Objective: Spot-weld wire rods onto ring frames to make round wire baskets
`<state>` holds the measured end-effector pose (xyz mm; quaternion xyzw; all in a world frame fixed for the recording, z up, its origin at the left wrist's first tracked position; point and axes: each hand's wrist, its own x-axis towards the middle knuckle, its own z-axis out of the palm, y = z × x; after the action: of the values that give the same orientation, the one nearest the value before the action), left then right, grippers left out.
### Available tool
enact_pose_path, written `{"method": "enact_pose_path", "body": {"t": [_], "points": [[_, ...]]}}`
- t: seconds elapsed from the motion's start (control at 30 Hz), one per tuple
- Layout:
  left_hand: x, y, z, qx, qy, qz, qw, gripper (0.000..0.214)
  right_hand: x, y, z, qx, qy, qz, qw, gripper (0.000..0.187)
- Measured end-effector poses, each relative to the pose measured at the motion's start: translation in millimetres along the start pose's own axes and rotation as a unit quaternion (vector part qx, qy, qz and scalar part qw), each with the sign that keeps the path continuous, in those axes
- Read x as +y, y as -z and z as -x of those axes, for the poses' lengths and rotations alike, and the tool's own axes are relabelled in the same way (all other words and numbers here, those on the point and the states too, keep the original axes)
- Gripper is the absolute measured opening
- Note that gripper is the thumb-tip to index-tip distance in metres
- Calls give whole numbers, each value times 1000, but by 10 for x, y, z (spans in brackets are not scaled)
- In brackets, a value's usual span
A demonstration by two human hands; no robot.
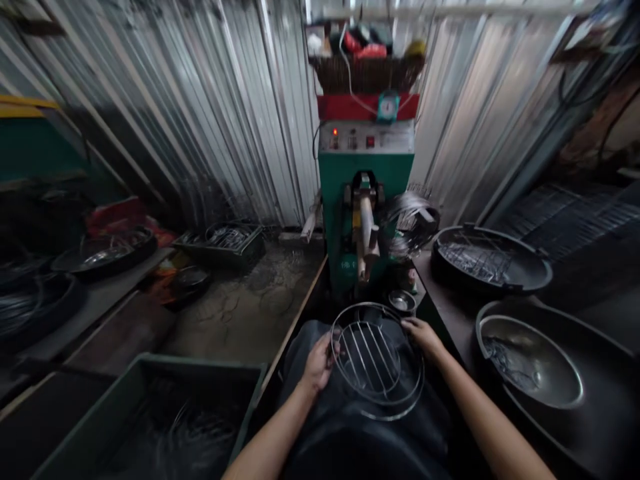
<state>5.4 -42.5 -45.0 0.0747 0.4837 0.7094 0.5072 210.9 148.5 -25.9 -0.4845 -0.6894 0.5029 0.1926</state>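
Observation:
A round wire rack [376, 360] with parallel cross wires lies over my lap. My left hand [320, 363] is closed on its left rim, thumb over the ring. My right hand [423, 333] grips its upper right rim with curled fingers. Just beyond the rack stands a green welding machine [367, 200] with a grey control panel and a protruding electrode arm [367, 233]. A small metal cup [401, 301] sits at the machine's foot, close to my right hand.
On the right bench are a black pan of wire pieces [493, 260] and a metal bowl in a large black pan [530, 360]. A green crate [150, 413] sits lower left. Trays of wire parts [225, 240] line the corrugated wall.

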Motion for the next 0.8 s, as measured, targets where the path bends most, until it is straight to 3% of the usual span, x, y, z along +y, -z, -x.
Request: {"method": "enact_pose_path", "body": {"t": [0.2,0.4,0.5,0.8], "points": [[7,31,-32,-35,20,20,999,35,48,-9,-90,40,-82,-68,994,35],[10,15,-3,-50,24,15,998,31,115,-17,-270,76,-45,53,995,17],[1,-1,14,-46,36,26,998,32,155,-56,-359,49,-68,51,995,15],[-46,-41,39,-23,61,59,996,34,189,-121,-494,-59,-171,10,984,32]]}}
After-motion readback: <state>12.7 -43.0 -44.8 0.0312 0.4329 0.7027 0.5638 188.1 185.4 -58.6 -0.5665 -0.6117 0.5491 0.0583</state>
